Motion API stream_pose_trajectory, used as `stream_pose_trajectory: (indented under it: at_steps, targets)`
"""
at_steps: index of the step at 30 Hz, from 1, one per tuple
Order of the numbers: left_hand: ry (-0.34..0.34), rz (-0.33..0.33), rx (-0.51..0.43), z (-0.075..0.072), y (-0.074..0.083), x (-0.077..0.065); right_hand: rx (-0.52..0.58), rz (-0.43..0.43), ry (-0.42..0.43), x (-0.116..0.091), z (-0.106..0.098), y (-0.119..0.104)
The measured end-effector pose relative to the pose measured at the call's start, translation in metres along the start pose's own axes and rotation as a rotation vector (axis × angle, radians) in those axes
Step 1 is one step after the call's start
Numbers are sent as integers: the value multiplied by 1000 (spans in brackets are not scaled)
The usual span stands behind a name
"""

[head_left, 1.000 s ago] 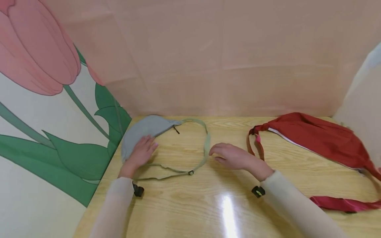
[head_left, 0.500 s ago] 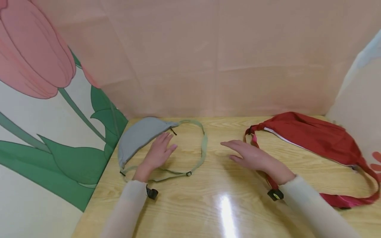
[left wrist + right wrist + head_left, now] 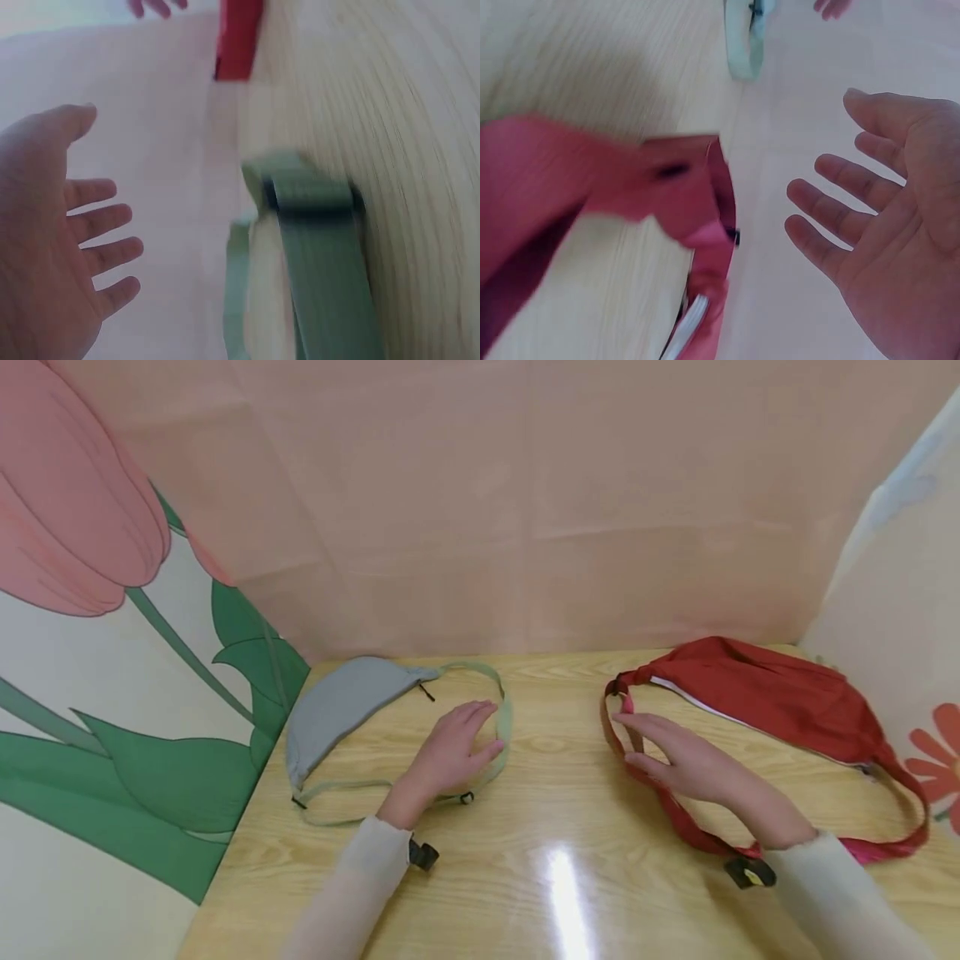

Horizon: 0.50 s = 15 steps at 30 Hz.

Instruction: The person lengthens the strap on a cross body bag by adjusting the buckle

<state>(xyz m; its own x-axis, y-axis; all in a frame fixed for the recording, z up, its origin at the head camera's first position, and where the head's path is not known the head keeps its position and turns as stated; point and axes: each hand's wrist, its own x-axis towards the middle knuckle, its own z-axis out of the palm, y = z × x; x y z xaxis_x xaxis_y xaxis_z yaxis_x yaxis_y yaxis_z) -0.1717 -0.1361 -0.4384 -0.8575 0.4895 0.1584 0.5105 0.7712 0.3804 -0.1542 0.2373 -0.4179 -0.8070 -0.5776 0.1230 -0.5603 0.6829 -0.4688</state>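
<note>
A grey waist bag (image 3: 337, 706) lies at the table's far left, its pale green strap (image 3: 504, 727) looped out to the right. My left hand (image 3: 461, 739) is open with straight fingers inside that loop, fingertips close to the strap; it holds nothing. The left wrist view shows the open palm (image 3: 52, 240) beside the green strap (image 3: 315, 247). A red waist bag (image 3: 765, 693) lies at the far right. My right hand (image 3: 663, 747) is open over its red strap (image 3: 660, 793), near the bag's left end. The right wrist view shows spread fingers (image 3: 840, 210) by the red strap (image 3: 592, 187).
The wooden table (image 3: 555, 843) is boxed in by a pink back panel (image 3: 525, 527), a tulip-printed panel (image 3: 112, 652) on the left and a pale flowered panel (image 3: 900, 593) on the right. Black wrist-camera mounts (image 3: 423, 855) sit at both cuffs.
Both hands have moved right. The left hand left the grey bag and reached the strap loop. The right hand moved from the green strap to the red strap.
</note>
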Motion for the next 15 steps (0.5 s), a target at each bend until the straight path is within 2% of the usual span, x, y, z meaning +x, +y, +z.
stream_pose_trajectory:
  at_steps: [7, 11, 15]
  targets:
    - [-14, 120, 53, 13, 31, 10, -55, 4, 85, -35, -4, 17]
    - [-43, 158, 68, 18, 43, 18, -60, 18, 100, -48, -10, 19]
    - [-73, 236, 84, 25, 59, 31, -69, 52, 107, -61, -18, 24]
